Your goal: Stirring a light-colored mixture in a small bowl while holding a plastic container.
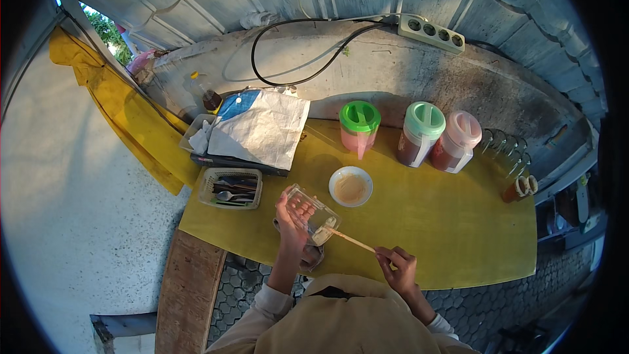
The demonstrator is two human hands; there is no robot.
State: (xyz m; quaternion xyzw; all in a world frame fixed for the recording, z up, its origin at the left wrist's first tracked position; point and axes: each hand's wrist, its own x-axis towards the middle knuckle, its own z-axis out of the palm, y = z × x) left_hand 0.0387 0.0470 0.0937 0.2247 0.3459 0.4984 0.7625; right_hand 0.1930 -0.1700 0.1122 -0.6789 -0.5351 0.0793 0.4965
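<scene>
My left hand (292, 216) holds a clear plastic container (310, 209) tilted above the table's near edge. Pale paste (324, 232) clings to the container's lower right end. My right hand (399, 268) grips a thin wooden stick (355, 241), and its far tip meets the paste. Just beyond the container stands a white bowl (351, 186) with a smooth beige mixture inside. Below the left hand, a crumpled cloth (311, 255) lies at the edge, partly hidden by the hand and container.
On the yellow table (442, 226) are a green-lidded pitcher (360, 128), a mint-lidded pitcher (421, 132), a pink-lidded pitcher (457, 141) and several glass mugs (506, 147). A cutlery basket (231, 188) sits left, before a white sack (260, 128). A power strip (431, 33) rests on the wall ledge.
</scene>
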